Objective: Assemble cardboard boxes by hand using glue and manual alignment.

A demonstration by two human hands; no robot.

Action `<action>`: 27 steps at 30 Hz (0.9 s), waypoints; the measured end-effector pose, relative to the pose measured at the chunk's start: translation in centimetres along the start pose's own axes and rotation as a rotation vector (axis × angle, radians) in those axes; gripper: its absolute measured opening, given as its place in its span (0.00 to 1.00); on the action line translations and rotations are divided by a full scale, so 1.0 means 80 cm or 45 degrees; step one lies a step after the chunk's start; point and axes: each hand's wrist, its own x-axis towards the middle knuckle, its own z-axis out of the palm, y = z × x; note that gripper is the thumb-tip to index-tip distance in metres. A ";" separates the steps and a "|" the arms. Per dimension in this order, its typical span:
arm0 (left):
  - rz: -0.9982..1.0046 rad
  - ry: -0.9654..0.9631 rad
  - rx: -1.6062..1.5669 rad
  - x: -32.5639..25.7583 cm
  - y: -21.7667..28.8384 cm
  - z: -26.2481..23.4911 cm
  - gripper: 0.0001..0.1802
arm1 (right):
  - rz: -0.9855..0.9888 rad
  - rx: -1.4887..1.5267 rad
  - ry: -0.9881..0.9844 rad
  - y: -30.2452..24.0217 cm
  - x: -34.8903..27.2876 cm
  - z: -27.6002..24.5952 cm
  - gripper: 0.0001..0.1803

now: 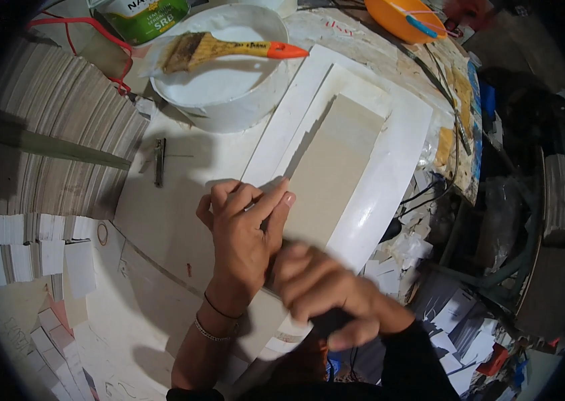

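A long grey cardboard strip (332,170) lies slantwise over white sheets (379,180) on the worktable. At its left edge is my left hand (239,230), its fingers bent and apart, the thumb and forefinger tips touching the edge. My right hand (329,284) hovers by the strip's near end, smeared by motion. Whether it holds anything cannot be made out. My left wrist hides part of the near end.
Behind the sheets stands a white tub (229,100) of white paste, a brush (229,50) across its rim. Tall board stacks (55,127) fill the left. A small metal nail clipper (159,162) lies near them. An orange bowl (406,20) sits at the far right.
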 end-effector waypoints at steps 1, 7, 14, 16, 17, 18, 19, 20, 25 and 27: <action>0.017 -0.011 -0.003 -0.002 -0.003 0.002 0.12 | -0.038 -0.090 0.204 0.013 -0.002 -0.010 0.23; -0.025 -0.050 -0.025 -0.003 0.002 -0.008 0.12 | -0.048 -0.208 0.198 0.002 -0.003 0.033 0.19; 0.010 -0.012 -0.038 -0.012 -0.007 -0.019 0.12 | 0.036 -0.133 0.276 0.011 0.009 -0.005 0.24; 0.072 0.030 0.053 -0.009 -0.002 -0.019 0.10 | 0.077 -0.265 0.341 0.013 0.002 -0.030 0.24; 0.054 0.015 0.064 -0.009 -0.002 -0.020 0.10 | 0.106 -0.389 0.403 0.015 0.001 -0.035 0.24; 0.035 0.001 0.077 -0.010 -0.001 -0.022 0.10 | 0.086 -0.471 0.367 0.011 -0.001 -0.002 0.25; 0.023 -0.030 0.008 -0.005 0.006 -0.018 0.11 | 0.072 -0.409 0.243 -0.003 -0.008 0.026 0.25; 0.029 -0.028 0.003 -0.007 0.007 -0.017 0.11 | 0.048 -0.320 0.117 -0.009 -0.010 0.046 0.26; 0.034 -0.006 -0.007 -0.016 -0.006 -0.018 0.13 | 0.037 -0.093 0.084 0.007 0.005 0.008 0.24; 0.043 -0.001 0.023 -0.020 -0.011 -0.020 0.13 | 0.038 -0.224 0.283 0.018 0.002 -0.006 0.24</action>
